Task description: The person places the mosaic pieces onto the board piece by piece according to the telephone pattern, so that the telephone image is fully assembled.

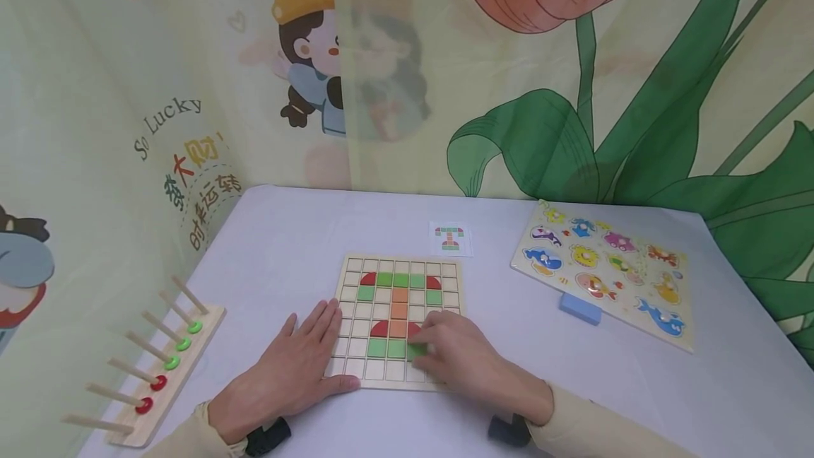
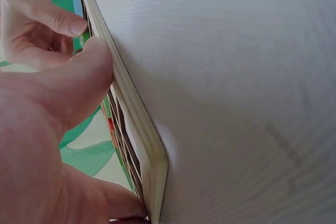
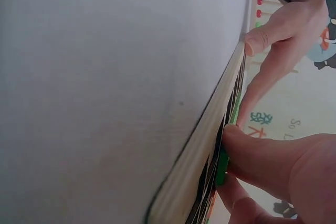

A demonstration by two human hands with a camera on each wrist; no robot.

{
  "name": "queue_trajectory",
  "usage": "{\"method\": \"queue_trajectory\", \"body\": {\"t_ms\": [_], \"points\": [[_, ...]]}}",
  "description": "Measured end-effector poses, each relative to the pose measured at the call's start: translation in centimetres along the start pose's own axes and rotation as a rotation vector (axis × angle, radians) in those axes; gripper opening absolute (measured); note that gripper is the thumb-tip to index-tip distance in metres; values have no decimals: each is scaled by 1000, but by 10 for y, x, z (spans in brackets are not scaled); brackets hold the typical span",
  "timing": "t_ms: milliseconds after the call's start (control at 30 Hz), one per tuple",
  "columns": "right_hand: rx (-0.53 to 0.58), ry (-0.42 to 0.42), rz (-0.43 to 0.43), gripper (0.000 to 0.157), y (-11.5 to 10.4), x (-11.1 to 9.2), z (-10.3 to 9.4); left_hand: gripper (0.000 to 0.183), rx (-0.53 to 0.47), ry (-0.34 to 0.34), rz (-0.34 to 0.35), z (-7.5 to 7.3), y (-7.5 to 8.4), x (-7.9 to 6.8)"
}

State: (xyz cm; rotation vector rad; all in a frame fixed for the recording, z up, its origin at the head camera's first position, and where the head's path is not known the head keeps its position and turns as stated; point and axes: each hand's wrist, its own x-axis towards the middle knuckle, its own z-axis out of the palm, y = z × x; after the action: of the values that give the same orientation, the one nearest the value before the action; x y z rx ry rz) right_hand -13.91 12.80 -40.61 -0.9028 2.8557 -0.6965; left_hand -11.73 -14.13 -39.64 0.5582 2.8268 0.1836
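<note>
A wooden grid board [image 1: 375,371] lies on the table with red, orange and green tiles set in a T-like pattern. My left hand [image 1: 295,359] rests along the board's left edge, fingers straight and thumb at the near edge. Over the lower right part of the grid, my right hand [image 1: 461,352] pinches a green square tile [image 3: 222,167] between thumb and finger. In the head view this tile is partly covered by the fingers. The hand also hides part of a red quarter-round tile [image 1: 413,329] just above. Behind the board lies a pattern card [image 1: 451,239] showing a similar T.
At the left stands a wooden peg rack [image 1: 145,424] with green and red rings. To the right lie a puzzle board [image 1: 610,267] with sea animals and a blue block [image 1: 580,308] touching its near edge. A printed curtain [image 1: 394,161] hangs behind the white table [image 1: 331,221].
</note>
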Motion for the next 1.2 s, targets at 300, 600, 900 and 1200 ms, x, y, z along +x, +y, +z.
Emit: {"method": "queue_trajectory", "body": {"t_ms": [300, 600, 900, 1200], "points": [[-17, -10, -3, 26, -2, 8, -1, 107, 7, 4, -4, 1, 0, -1], [-22, -20, 5, 26, -1, 7, -3, 108, 8, -2, -6, 1, 2, -1], [-18, -5, -6, 24, -1, 5, -4, 107, 13, -6, -16, 1, 3, -1], [-8, -8, 2, 26, -2, 4, -2, 107, 10, 3, -11, 2, 1, -2]]}}
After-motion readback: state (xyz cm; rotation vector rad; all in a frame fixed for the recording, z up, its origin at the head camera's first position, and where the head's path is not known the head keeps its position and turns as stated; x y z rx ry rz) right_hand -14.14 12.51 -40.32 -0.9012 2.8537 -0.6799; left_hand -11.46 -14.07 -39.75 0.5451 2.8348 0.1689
